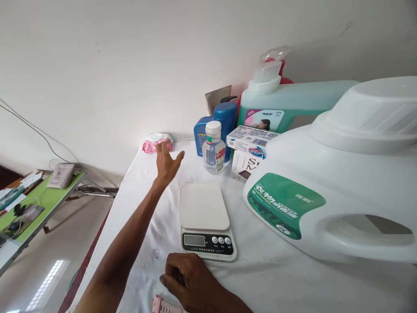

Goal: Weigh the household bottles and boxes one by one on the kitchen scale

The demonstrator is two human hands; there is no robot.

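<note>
A soft pink-and-white plastic pack with a white oval lid (157, 138) lies on the far left corner of the white-cloth-covered counter (280, 278), close to the pale wall (107, 56). Its long axis runs roughly left to right, crosswise to the outstretched left forearm. The left grip (167, 166) is the nearer by far: the pack lies just ahead of it and slightly to its left, with the fingertips overlapping the pack's front in this view; whether they touch it, I cannot tell. That grip is spread wide, thumb out to the right, and holds nothing visible.

The right grip (192, 278) is well apart from the pack, curled low at the front edge of a flat white digital scale with a black button panel (204, 213). Whether it holds anything, I cannot tell. A slotted pink strap (166, 305) shows beside it, partly hidden.

Right of the pack stand a blue plastic bottle (224, 114) and a clear, white-capped bottle (214, 150). Farther right come a small white printed box (249, 135) and a big white jug with a green label (355, 174).
</note>
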